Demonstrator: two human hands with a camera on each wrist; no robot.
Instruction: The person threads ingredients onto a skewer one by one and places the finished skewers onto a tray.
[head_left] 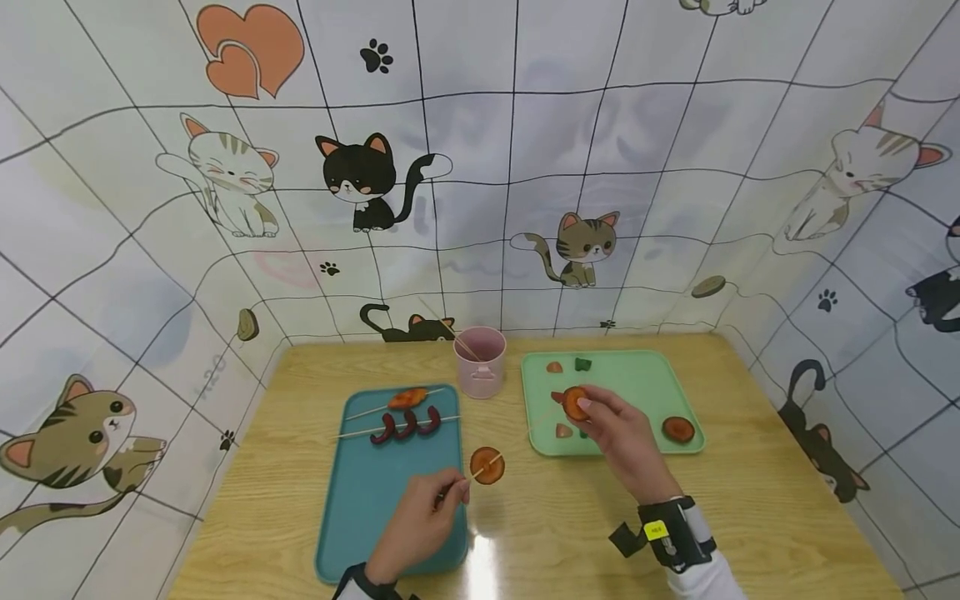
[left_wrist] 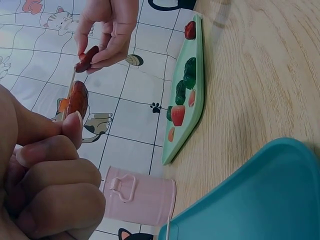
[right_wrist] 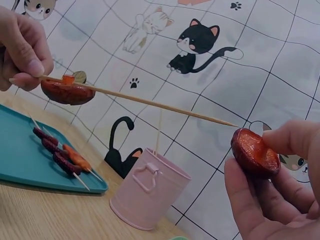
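Observation:
My left hand (head_left: 423, 521) pinches a wooden skewer (right_wrist: 165, 106) near one end. A glossy round brown food piece (right_wrist: 67, 96) is threaded on it, close to the fingertips. The skewer's bare pointed end reaches toward my right hand (head_left: 626, 437). Between thumb and fingers, that hand grips a second round brown piece (right_wrist: 254, 156), its orange face turned to the right wrist camera. In that view the skewer tip overlaps the edge of this piece. The left hand is over the blue tray (head_left: 382, 508), the right over the green tray (head_left: 637, 367).
On the blue tray lie a skewer with curled dark red pieces (head_left: 406, 425) and one with an orange piece (head_left: 407, 398). A pink cup (head_left: 480, 375) holding a stick stands at the back. The green tray carries another round brown piece (head_left: 678, 430) and small red and green pieces.

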